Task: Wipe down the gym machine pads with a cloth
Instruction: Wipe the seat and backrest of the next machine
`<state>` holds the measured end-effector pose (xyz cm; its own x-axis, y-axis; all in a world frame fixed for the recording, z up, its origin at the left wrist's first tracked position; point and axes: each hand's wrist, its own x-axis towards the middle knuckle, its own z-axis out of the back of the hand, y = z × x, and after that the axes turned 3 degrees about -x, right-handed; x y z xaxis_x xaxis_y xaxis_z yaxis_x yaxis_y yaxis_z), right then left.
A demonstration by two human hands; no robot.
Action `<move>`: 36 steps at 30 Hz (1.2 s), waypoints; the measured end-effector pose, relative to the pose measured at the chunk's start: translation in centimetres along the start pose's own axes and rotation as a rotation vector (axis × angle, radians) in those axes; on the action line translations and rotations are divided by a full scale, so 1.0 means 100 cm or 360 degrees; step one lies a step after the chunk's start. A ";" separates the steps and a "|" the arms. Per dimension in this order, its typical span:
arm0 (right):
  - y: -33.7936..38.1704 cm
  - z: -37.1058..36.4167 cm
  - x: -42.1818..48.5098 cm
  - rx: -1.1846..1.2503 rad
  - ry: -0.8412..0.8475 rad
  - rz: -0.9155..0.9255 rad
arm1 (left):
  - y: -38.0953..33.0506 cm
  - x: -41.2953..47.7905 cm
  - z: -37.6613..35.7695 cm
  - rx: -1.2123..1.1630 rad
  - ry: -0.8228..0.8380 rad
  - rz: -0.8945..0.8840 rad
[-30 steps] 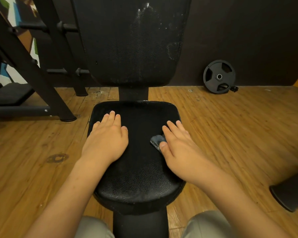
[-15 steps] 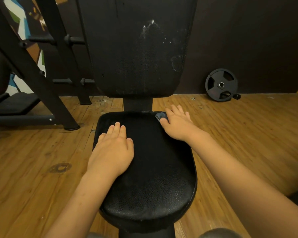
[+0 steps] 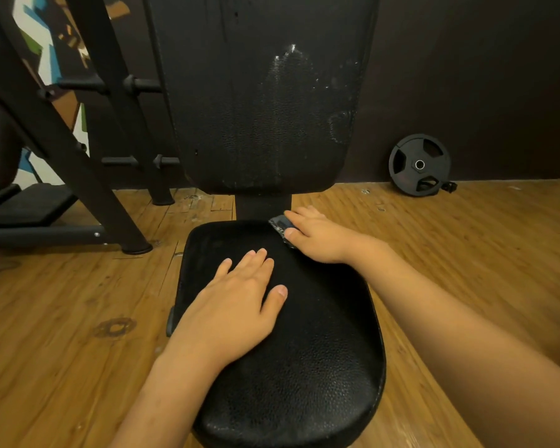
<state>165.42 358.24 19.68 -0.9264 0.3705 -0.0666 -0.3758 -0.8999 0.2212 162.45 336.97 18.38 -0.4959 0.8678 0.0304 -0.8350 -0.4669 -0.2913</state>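
Left hand [image 3: 233, 305] flat on black seat pad [image 3: 311, 350], right hand [image 3: 320, 237] pressing dark cloth [image 3: 280, 225] at its far edge.

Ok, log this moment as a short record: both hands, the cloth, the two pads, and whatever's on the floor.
left hand: flat on the seat pad, fingers straight, holding nothing
right hand: presses the cloth onto the seat pad's far right corner
cloth: dark, mostly hidden under the right hand
back pad: upright, whitish marks on its upper right
floor: weight plate leaning against the wall
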 end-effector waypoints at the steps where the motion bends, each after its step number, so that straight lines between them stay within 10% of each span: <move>1: 0.008 -0.003 0.007 -0.0002 -0.0004 0.0050 | -0.001 0.000 0.000 -0.0001 -0.0008 -0.0003; 36: -0.006 -0.003 0.019 0.0119 -0.0021 0.0384 | 0.006 0.001 -0.010 -0.0089 -0.0217 0.0007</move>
<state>163.84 359.42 19.16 -0.9886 0.1503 0.0091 -0.1406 -0.9433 0.3006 162.15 336.96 17.23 -0.5305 0.8329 0.1578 -0.8200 -0.4570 -0.3446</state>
